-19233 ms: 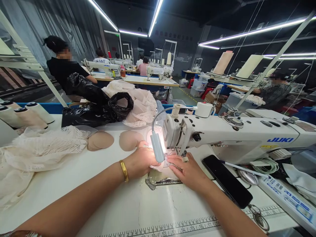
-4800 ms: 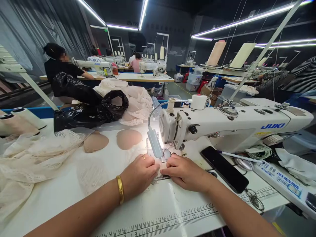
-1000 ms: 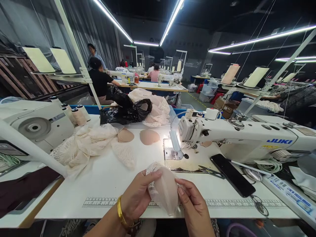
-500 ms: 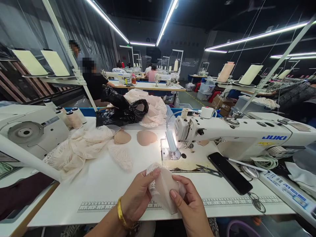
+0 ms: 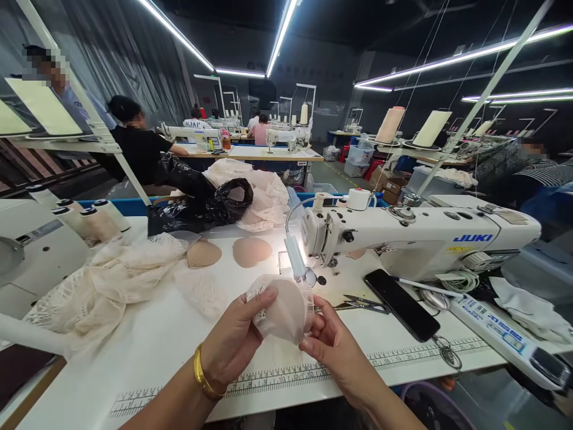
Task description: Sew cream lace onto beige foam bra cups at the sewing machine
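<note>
A beige bra cup pad (image 5: pixel 286 307) covered with sheer, lace-edged fabric is held up just in front of the sewing machine's needle area. My left hand (image 5: pixel 235 340), with a gold bangle at the wrist, is closed on its left side, thumb on top. My right hand (image 5: pixel 333 343) pinches the sheer fabric at its right edge; part of those fingers is hidden behind the piece. Left of it on the table lies a loose lace piece (image 5: pixel 203 291). Farther back are a stack of beige pads (image 5: pixel 204 254) and another beige pad (image 5: pixel 252 252).
A white sewing machine (image 5: pixel 403 230) stands to the right with its lamp lit. Black scissors (image 5: pixel 364 303), a phone (image 5: pixel 401 304) and a key ring (image 5: pixel 447 354) lie near it. Cream lace fabric (image 5: pixel 102 286) heaps at left; a black plastic bag (image 5: pixel 197 200) sits behind.
Both hands have raised the cup piece toward the machine and turned its beige face more toward me. My right fingers have shifted to its right edge. The view has swung slightly right.
</note>
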A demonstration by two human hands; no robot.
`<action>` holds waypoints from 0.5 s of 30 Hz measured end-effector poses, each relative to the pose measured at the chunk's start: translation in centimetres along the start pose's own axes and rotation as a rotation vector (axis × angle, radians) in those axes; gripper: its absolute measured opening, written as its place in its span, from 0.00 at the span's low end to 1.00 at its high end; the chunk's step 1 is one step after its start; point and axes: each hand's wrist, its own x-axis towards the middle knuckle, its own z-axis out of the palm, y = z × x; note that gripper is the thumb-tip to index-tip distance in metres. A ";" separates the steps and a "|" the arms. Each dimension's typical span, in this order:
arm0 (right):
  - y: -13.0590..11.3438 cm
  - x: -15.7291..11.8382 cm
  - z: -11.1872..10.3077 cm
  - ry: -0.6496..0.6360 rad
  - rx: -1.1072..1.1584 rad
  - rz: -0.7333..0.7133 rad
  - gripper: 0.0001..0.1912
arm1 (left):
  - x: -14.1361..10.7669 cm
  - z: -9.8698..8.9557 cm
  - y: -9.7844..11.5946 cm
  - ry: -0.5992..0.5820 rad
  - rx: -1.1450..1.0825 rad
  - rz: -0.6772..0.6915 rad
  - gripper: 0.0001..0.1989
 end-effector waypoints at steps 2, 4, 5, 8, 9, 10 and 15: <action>-0.6 0.1 -0.4 -0.072 -0.097 -0.036 0.33 | 0.1 -0.1 0.9 -0.129 0.102 0.015 0.15; -1.6 0.6 -1.3 -0.121 -0.362 -0.192 0.19 | 0.1 -0.2 1.9 -0.368 0.335 0.019 0.13; -2.1 1.1 -2.0 -0.165 -0.547 -0.334 0.11 | 0.3 -0.2 2.5 -0.523 0.514 0.034 0.10; -3.6 3.9 -4.1 -0.319 -1.142 -0.840 0.11 | 1.8 -0.1 3.2 -0.877 1.175 0.268 0.04; -3.8 5.0 -4.7 -0.351 -1.313 -0.935 0.13 | 2.7 -0.1 3.1 -0.918 1.360 0.393 0.08; -3.9 6.1 -5.2 -0.375 -1.454 -0.965 0.13 | 3.7 -0.1 2.8 -0.930 1.502 0.501 0.10; -3.3 8.9 -7.0 -0.317 -1.687 -0.831 0.16 | 7.7 -0.9 1.2 -0.923 1.757 0.550 0.15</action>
